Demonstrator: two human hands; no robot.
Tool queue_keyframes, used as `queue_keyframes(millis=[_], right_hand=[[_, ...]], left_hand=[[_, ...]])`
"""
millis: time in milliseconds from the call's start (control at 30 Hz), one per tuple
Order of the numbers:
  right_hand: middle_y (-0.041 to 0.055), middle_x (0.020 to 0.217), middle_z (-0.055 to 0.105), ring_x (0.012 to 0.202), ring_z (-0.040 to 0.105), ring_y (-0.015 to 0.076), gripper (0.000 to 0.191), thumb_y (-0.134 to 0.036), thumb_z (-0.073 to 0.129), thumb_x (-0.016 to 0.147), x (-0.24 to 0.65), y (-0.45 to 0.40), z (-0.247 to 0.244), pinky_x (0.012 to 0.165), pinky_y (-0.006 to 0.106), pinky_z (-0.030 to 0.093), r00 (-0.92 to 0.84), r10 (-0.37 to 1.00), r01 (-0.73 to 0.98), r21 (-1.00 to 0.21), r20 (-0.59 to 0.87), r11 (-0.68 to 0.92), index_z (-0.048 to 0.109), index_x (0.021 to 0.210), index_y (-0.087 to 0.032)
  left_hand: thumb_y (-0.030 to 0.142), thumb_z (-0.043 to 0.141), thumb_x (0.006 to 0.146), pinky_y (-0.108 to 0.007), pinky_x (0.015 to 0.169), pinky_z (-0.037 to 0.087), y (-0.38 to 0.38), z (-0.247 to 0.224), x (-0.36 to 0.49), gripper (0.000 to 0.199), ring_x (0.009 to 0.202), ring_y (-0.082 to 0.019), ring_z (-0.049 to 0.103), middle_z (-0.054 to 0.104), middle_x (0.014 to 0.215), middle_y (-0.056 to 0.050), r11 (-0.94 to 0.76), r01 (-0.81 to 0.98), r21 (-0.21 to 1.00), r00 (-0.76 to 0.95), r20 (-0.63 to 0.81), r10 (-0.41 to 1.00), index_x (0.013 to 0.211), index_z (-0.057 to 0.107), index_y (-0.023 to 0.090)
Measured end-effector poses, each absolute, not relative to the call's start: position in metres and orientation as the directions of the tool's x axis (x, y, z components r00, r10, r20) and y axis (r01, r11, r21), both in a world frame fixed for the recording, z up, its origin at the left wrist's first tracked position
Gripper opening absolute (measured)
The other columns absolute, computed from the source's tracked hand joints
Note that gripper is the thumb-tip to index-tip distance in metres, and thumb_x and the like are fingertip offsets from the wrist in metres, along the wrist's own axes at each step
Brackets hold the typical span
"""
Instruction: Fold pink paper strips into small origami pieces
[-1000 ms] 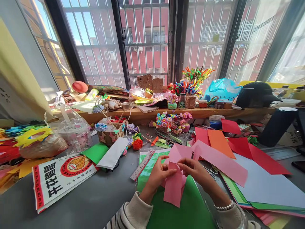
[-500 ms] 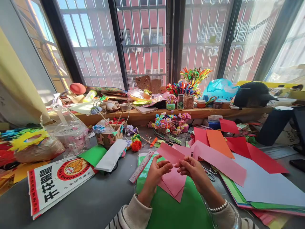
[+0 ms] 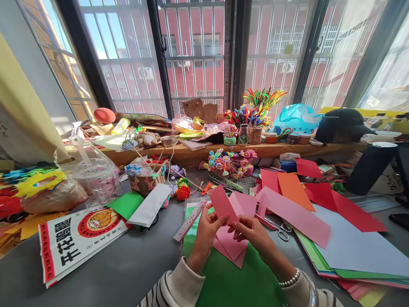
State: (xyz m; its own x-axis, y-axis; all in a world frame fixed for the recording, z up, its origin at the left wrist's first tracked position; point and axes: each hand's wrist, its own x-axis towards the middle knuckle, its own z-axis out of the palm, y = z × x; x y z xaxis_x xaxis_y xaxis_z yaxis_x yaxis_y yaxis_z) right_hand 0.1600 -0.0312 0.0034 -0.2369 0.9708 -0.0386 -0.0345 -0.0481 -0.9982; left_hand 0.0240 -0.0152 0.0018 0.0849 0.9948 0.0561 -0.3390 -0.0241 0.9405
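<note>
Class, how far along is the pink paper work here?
Apparently done: small pink pieces lie on the green sheet, looking already cut. In hand: one pink piece, gripped by the left hand and right hand. Possibly left: the long pink strip, lying untouched by the scissors. How many pieces are wanted, I cannot tell.

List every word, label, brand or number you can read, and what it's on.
"开花": large black characters on the white paper bag; the two after them aren't certain, its smaller print too small.
Too small or blurred: blue plastic bag, glass jar, window frame.
No numbers readable.
</note>
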Motion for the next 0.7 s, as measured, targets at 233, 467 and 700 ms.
queue_keyframes(millis=[233,467,700], right_hand=[[0.0007,0.056,0.055,0.046,0.047,0.0082,0.034,-0.047,0.051,0.068,0.163,-0.028,0.001,0.047,0.02,0.039,-0.156,0.986,0.047,-0.996,0.064,0.072,0.055,0.061,-0.014],[0.0013,0.057,0.055,0.047,0.047,0.0089,0.034,-0.046,0.049,0.071,0.157,-0.028,-0.003,0.047,0.021,0.039,-0.094,0.986,0.048,-0.989,0.137,0.142,0.056,0.063,-0.014],[0.0041,0.068,0.058,0.055,0.053,0.0126,0.029,-0.042,0.045,0.074,0.167,-0.028,0.002,0.051,0.024,0.044,-0.031,0.969,0.221,-0.944,0.246,0.247,0.057,0.077,-0.016]], left_hand=[[0.027,0.07,0.054,-0.027,0.058,0.044,-0.016,0.005,0.024,0.055,0.058,-0.016,0.058,0.064,0.064,-0.002,-0.015,-0.289,0.957,0.119,0.051,0.992,0.098,0.039,0.016],[0.027,0.07,0.055,-0.027,0.061,0.043,-0.018,0.005,0.025,0.055,0.059,-0.015,0.058,0.061,0.06,0.001,0.026,-0.304,0.952,0.103,0.006,0.995,0.098,0.039,0.016],[0.031,0.07,0.053,-0.027,0.058,0.044,-0.016,0.004,0.022,0.057,0.057,-0.015,0.058,0.063,0.062,-0.001,0.032,-0.292,0.956,0.059,-0.015,0.998,0.099,0.039,0.016]])
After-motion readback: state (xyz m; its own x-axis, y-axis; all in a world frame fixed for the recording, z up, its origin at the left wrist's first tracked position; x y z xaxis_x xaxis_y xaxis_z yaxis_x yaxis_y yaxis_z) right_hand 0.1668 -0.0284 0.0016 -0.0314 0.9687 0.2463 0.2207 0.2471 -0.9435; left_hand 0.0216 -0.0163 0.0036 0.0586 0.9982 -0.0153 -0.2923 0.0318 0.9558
